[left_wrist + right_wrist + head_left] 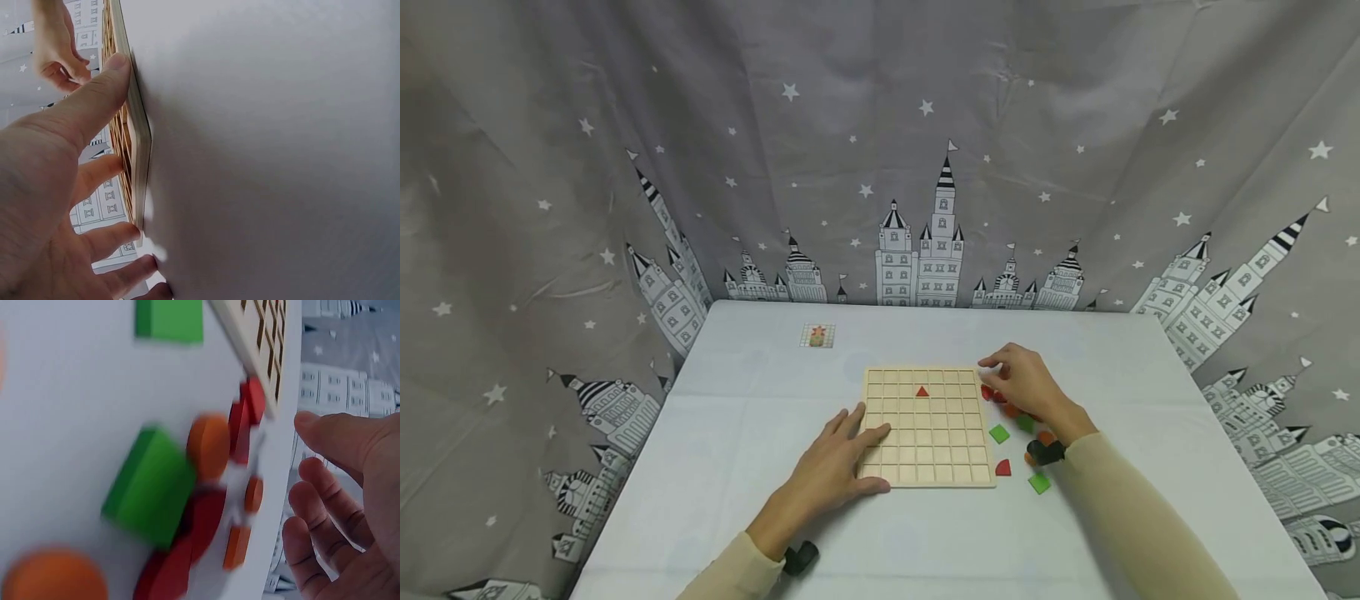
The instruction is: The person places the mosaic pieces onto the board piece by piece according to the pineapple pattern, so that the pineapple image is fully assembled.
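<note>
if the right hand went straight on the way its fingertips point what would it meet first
The right hand would probably meet the wooden board, at its far right corner, or pass above it; height is unclear.

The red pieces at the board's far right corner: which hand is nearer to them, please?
Right. The right hand is close to the red pieces; the left hand touches the left side of the board, across from them.
</note>
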Demonstrator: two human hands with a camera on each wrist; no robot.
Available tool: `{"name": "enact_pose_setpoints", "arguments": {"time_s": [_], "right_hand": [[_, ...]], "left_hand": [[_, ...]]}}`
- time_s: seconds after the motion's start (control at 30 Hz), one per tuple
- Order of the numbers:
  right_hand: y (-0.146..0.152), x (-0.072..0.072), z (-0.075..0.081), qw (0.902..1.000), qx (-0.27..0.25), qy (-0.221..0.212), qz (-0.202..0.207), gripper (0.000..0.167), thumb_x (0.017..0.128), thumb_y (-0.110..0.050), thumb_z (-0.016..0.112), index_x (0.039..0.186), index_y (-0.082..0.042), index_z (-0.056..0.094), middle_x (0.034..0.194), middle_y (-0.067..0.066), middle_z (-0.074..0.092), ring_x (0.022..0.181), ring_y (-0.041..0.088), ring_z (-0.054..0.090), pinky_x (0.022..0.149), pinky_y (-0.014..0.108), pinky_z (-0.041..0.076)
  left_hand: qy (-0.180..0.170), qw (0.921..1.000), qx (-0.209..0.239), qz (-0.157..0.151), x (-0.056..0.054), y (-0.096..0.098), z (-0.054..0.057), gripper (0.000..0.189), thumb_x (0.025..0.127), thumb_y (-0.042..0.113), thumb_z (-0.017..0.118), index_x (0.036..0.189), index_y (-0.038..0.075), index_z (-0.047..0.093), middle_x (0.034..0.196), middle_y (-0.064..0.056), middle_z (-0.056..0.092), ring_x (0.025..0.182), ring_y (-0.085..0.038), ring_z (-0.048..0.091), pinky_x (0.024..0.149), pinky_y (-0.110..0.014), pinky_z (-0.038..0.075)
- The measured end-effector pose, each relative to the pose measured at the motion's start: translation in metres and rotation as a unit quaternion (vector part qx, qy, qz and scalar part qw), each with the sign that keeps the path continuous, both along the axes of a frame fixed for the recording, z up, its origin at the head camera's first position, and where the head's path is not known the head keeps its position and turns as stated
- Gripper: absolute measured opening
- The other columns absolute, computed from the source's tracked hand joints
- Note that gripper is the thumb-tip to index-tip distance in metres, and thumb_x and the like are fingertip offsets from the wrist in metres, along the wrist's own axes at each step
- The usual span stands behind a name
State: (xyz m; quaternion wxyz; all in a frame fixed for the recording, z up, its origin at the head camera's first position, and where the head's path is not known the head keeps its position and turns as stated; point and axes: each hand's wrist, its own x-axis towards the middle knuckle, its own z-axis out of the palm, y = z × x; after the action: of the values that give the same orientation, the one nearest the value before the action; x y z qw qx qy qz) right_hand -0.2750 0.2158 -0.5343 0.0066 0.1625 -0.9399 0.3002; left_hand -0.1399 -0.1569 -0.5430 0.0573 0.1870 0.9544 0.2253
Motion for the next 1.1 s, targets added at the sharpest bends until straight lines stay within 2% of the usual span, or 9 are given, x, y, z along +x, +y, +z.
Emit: {"name": "enact_pose_setpoints", "arguments": {"time_s": [0.1, 0.23, 0.63, 0.87, 1.1], "right_hand": [[0.013, -0.001, 0.000, 0.9995, 0.010, -0.020, -0.024, 0.030, 0.106, -0.015, 0.087, 0.135, -0.008, 0.087, 0.130, 0.017, 0.078, 0.112, 0.032, 0.073, 0.105, 0.055, 0.067], [0.030, -0.002, -0.001, 0.9982, 0.018, -0.040, -0.042, 0.035, 0.107, -0.020, 0.087, 0.141, -0.010, 0.085, 0.136, 0.018, 0.075, 0.118, 0.035, 0.071, 0.107, 0.056, 0.067], [0.064, -0.008, -0.011, 0.9938, 0.030, -0.099, -0.042, 0.052, 0.103, -0.026, 0.091, 0.151, -0.009, 0.078, 0.145, 0.020, 0.073, 0.124, 0.037, 0.069, 0.109, 0.055, 0.067], [0.070, -0.008, -0.011, 0.9917, 0.021, -0.119, -0.043, 0.045, 0.105, -0.019, 0.087, 0.148, -0.007, 0.079, 0.147, 0.022, 0.072, 0.127, 0.041, 0.069, 0.114, 0.058, 0.066], [0.071, -0.007, -0.011, 0.9903, -0.001, -0.129, -0.051, 0.038, 0.106, -0.014, 0.086, 0.143, -0.007, 0.082, 0.138, 0.019, 0.075, 0.118, 0.034, 0.067, 0.107, 0.049, 0.067]], "left_hand": [[0.005, 1.0000, -0.004, -0.004, 0.000, -0.001, -0.001, 0.090, 0.090, 0.058, 0.098, 0.166, 0.023, 0.067, 0.186, -0.030, 0.040, 0.167, -0.064, 0.043, 0.130, -0.077, 0.047], [0.003, 1.0000, -0.007, -0.006, 0.000, -0.002, -0.001, 0.090, 0.090, 0.058, 0.097, 0.167, 0.024, 0.067, 0.186, -0.030, 0.039, 0.168, -0.064, 0.042, 0.131, -0.076, 0.046], [-0.004, 1.0000, 0.003, -0.003, 0.003, -0.002, 0.000, 0.088, 0.091, 0.056, 0.097, 0.167, 0.025, 0.066, 0.187, -0.027, 0.038, 0.170, -0.060, 0.040, 0.132, -0.075, 0.046], [-0.001, 1.0000, 0.000, -0.005, 0.003, -0.003, -0.001, 0.090, 0.091, 0.059, 0.096, 0.169, 0.026, 0.065, 0.188, -0.027, 0.037, 0.171, -0.060, 0.039, 0.133, -0.074, 0.045], [-0.002, 1.0000, -0.007, -0.006, 0.002, -0.003, -0.004, 0.088, 0.094, 0.058, 0.094, 0.170, 0.027, 0.063, 0.189, -0.027, 0.036, 0.172, -0.059, 0.038, 0.136, -0.072, 0.043]]}}
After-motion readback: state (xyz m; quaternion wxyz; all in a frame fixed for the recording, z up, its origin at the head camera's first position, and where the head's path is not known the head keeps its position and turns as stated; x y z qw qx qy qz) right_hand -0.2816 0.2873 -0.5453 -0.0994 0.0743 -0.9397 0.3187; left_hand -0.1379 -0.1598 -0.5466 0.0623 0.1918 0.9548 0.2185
